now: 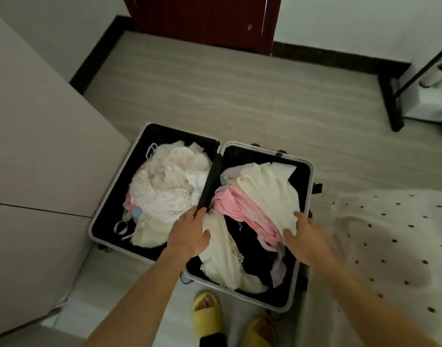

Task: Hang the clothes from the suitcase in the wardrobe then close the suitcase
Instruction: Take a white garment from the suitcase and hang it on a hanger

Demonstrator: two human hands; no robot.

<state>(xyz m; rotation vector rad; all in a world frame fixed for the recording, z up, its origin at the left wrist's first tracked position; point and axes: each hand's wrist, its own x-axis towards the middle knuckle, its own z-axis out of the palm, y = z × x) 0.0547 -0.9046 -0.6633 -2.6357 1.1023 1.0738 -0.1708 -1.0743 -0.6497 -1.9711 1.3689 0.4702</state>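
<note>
An open suitcase [305, 196] with a pale rim and black lining lies flat on the floor, both halves full of clothes. The left half holds a heap of white floral garments [164, 181]. In the right half lie a cream garment [265, 191], a pink garment [240, 209] and a dark one [250, 249]. My left hand [189, 234] rests on the clothes near the centre hinge, fingers curled into a cream cloth. My right hand [305, 236] grips the lower edge of the cream garment.
A pale wardrobe panel [39, 146] stands along the left. A bed with a white dotted cover [380, 246] is on the right. A black clothes rack leg [392, 101] stands at the back right, a dark red door [202, 18] behind. My feet wear yellow slippers [207, 311].
</note>
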